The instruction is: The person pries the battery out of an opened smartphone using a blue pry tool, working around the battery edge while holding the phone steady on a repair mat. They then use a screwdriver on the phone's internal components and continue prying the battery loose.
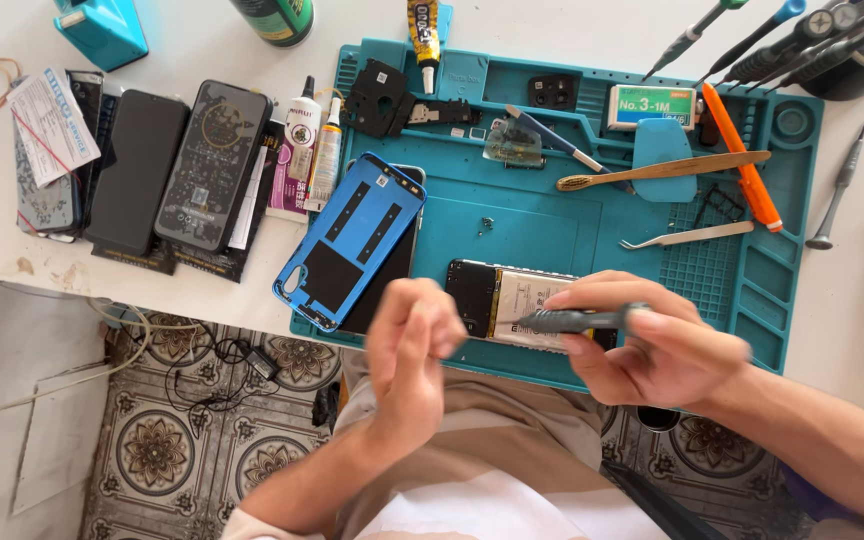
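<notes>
The right hand (652, 345) is closed around a grey screwdriver (577, 320), held level with its tip pointing toward the left hand and lying across the opened phone (497, 295) just under its fingers. That phone lies face down on the teal mat (512, 215), back off, its dark board and pale battery showing, partly hidden by the right fingers. The left hand (412, 345) hangs just beside the phone's end, out over the mat's near edge, fingers curled inward and thumb tucked against them; whether it pinches anything I cannot tell, since it is blurred. Just beyond the left hand a blue back cover (352, 240) lies inside up, half on the mat. Beyond the right hand rest steel tweezers (687, 236), and farther out a wooden toothbrush (662, 170) and an orange tool (742, 160). Well off past the left hand, two dark phones (177, 165) lie on the white table (852, 290)
</notes>
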`<state>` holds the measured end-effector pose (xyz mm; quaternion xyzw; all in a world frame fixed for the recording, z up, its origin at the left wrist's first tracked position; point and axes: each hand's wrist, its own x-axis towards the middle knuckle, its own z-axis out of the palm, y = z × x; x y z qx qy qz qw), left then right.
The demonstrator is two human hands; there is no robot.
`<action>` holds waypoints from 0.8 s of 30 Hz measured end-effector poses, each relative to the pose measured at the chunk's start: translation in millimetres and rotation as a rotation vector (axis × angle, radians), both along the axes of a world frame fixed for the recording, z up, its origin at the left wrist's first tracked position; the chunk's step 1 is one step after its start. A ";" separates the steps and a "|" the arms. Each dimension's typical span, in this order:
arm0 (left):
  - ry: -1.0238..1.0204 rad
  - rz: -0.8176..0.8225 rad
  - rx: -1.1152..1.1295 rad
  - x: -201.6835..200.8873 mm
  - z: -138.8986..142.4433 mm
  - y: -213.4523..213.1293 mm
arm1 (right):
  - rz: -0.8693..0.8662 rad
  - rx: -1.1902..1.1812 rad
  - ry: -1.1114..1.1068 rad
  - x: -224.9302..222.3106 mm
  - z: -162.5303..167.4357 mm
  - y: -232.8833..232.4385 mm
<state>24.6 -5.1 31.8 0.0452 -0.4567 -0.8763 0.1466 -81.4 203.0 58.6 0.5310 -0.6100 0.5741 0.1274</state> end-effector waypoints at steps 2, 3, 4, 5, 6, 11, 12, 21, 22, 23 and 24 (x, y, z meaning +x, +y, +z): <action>0.189 0.121 -0.421 1.7 1.8 -11.8 | 0.006 0.106 0.073 -3.5 -2.9 -0.9; 0.307 0.147 -0.659 -1.0 2.9 -22.4 | 0.034 0.132 0.124 -5.7 -3.7 -2.5; 0.424 0.172 -0.895 -4.0 4.3 -32.3 | 0.059 0.160 0.171 -6.8 -4.5 -5.5; 0.505 0.165 -1.079 -4.6 5.9 -40.6 | 0.089 0.189 0.212 -6.7 -4.5 -7.8; 0.583 0.160 -1.267 -4.4 7.6 -49.1 | 0.100 0.215 0.216 -6.7 -4.3 -10.1; 0.637 0.119 -1.692 -1.9 6.7 -61.4 | 0.114 0.276 0.242 -6.5 -5.5 -18.6; 0.656 0.146 -1.710 -2.3 4.7 -60.6 | 0.112 0.278 0.242 -6.2 -5.9 -19.0; 0.705 0.262 -1.746 -4.4 -9.5 -58.5 | 0.143 0.293 0.257 -5.7 -6.4 -22.6; 0.710 0.261 -1.745 -4.2 -10.0 -58.9 | 0.141 0.293 0.259 -5.5 -6.2 -22.9; 0.707 0.263 -1.746 -4.1 -10.2 -59.4 | 0.139 0.293 0.262 -5.7 -5.9 -23.2; 0.704 0.264 -1.744 -4.0 -10.4 -59.2 | 0.142 0.297 0.267 -5.7 -5.5 -23.2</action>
